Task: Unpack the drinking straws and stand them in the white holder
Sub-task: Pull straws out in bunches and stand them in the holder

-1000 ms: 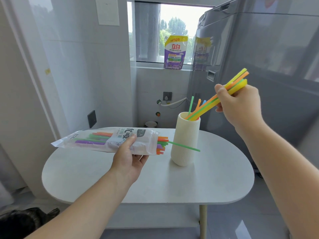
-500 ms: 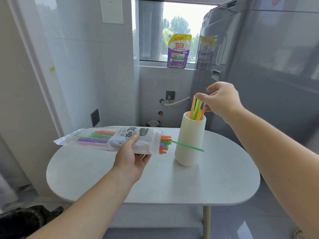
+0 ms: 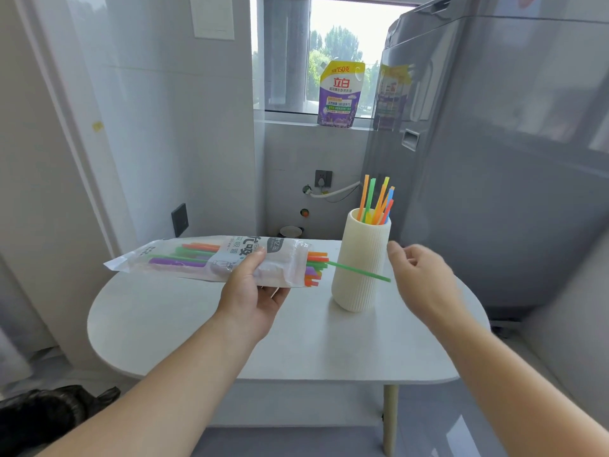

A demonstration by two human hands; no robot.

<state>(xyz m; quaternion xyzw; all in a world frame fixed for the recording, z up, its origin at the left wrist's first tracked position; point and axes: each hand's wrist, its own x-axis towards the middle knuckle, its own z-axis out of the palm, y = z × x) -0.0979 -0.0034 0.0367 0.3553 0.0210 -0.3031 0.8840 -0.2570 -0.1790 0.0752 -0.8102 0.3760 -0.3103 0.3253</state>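
Gripping the straw packet (image 3: 227, 262) in my left hand (image 3: 253, 291), I am holding my right hand (image 3: 425, 278) open and empty beside the white holder (image 3: 359, 268).

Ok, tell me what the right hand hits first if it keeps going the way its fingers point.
Probably the loose green straw sticking out of the packet: the right hand points left at its tip, with the white holder just beyond. Depth is hard to judge.
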